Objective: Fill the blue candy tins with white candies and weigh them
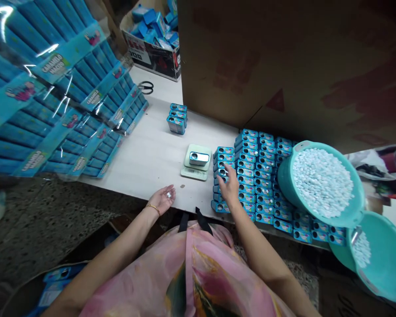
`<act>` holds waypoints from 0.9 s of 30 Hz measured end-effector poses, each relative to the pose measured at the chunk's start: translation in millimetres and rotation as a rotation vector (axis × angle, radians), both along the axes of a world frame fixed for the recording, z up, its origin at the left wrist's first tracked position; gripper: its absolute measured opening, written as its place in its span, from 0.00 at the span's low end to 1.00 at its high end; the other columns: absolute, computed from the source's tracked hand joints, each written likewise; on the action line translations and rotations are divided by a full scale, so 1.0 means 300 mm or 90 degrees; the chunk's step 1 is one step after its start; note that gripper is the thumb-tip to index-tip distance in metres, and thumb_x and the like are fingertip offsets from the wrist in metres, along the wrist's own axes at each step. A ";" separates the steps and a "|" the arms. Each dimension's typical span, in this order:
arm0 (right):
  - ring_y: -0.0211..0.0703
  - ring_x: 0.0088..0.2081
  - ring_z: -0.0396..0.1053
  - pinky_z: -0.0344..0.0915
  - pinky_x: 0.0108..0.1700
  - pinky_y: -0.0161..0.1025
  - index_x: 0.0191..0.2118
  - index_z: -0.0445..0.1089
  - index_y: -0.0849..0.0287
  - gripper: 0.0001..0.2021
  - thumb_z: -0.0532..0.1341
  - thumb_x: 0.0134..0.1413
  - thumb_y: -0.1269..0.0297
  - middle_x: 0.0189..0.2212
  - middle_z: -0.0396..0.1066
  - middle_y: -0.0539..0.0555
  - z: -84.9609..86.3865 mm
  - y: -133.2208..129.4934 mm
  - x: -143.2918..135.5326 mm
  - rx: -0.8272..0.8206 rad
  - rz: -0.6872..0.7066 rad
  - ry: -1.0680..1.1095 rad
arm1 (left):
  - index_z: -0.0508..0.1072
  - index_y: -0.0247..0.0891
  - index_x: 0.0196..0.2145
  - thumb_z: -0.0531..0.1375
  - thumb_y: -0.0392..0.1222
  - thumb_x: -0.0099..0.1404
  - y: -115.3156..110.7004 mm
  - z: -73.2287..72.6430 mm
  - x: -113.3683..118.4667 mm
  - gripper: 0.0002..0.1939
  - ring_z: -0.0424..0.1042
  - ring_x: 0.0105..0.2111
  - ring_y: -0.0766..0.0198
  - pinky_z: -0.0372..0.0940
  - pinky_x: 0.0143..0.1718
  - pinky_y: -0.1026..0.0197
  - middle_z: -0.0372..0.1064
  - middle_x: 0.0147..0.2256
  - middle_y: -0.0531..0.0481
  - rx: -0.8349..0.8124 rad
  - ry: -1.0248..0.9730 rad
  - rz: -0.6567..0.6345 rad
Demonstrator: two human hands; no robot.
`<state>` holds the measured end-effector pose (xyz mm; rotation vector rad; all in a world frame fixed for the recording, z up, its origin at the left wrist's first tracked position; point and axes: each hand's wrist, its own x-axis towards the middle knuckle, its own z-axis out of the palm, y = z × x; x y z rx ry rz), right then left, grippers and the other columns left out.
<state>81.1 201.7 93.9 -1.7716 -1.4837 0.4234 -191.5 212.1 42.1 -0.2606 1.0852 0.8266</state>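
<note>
My left hand (161,199) is palm up at the table's front edge, with a few small white candies (169,194) cupped in it. Over the nearest column of small blue boxes (225,150) is my right hand (230,184), its thumb and fingers apart; whether it touches a box I cannot tell. A pale green scale (194,173) lies between the hands, slightly farther back, and a single small box (199,158) with a dark round hole in its top rests on it. A few loose white candies lie on the box tops to the right.
A teal tub (287,176) full of white candies stands on the boxes at right, beside a second teal basin (387,251). Wrapped blue display packs (69,88) rise at left. Scissors (146,87), three boxes (177,119), a carton (152,57) and a large cardboard box (251,57) are behind.
</note>
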 end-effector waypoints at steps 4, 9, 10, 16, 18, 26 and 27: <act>0.45 0.50 0.57 0.55 0.51 0.44 0.55 0.50 0.58 0.30 0.57 0.43 0.69 0.51 0.57 0.57 -0.055 0.202 -0.064 -0.094 0.103 0.021 | 0.69 0.29 0.35 0.53 0.32 0.57 0.069 0.046 0.057 0.09 0.70 0.30 0.62 0.68 0.29 0.60 0.67 0.29 0.42 0.053 -0.045 0.012; 0.44 0.38 0.65 0.61 0.41 0.42 0.50 0.56 0.56 0.25 0.57 0.41 0.68 0.39 0.66 0.53 -0.102 0.315 -0.091 -0.200 0.152 0.033 | 0.69 0.29 0.35 0.53 0.33 0.57 0.156 0.103 0.073 0.09 0.69 0.32 0.61 0.68 0.30 0.60 0.67 0.30 0.40 0.110 -0.059 0.044; 0.43 0.36 0.65 0.61 0.40 0.41 0.49 0.56 0.56 0.24 0.57 0.41 0.67 0.37 0.66 0.52 -0.104 0.317 -0.089 -0.207 0.150 0.033 | 0.69 0.29 0.35 0.53 0.33 0.57 0.163 0.110 0.067 0.09 0.69 0.31 0.61 0.68 0.30 0.60 0.67 0.30 0.41 0.111 -0.053 0.053; 0.42 0.35 0.63 0.60 0.38 0.39 0.45 0.59 0.56 0.18 0.55 0.43 0.67 0.34 0.66 0.51 -0.021 0.297 -0.105 -0.181 0.217 -0.032 | 0.68 0.30 0.35 0.51 0.34 0.58 0.160 0.097 0.051 0.09 0.69 0.31 0.61 0.68 0.29 0.60 0.66 0.31 0.40 0.081 -0.039 0.085; 0.44 0.40 0.61 0.58 0.42 0.39 0.45 0.60 0.56 0.18 0.55 0.45 0.68 0.38 0.65 0.53 0.046 0.287 -0.142 -0.103 0.307 -0.082 | 0.68 0.30 0.34 0.50 0.35 0.59 0.169 0.083 0.064 0.09 0.69 0.32 0.60 0.68 0.29 0.59 0.67 0.31 0.40 0.088 -0.050 0.093; 0.48 0.43 0.57 0.55 0.45 0.43 0.50 0.58 0.56 0.20 0.54 0.48 0.70 0.42 0.63 0.56 0.172 0.218 -0.235 -0.073 0.398 -0.280 | 0.68 0.30 0.32 0.49 0.39 0.60 0.234 0.095 0.125 0.11 0.69 0.31 0.60 0.67 0.31 0.58 0.67 0.30 0.40 0.111 -0.063 0.136; 0.48 0.43 0.57 0.55 0.45 0.43 0.50 0.58 0.56 0.20 0.54 0.47 0.70 0.42 0.63 0.56 0.164 0.214 -0.229 -0.079 0.393 -0.276 | 0.68 0.29 0.33 0.49 0.38 0.60 0.236 0.097 0.127 0.11 0.69 0.31 0.60 0.67 0.31 0.58 0.67 0.30 0.40 0.115 -0.064 0.131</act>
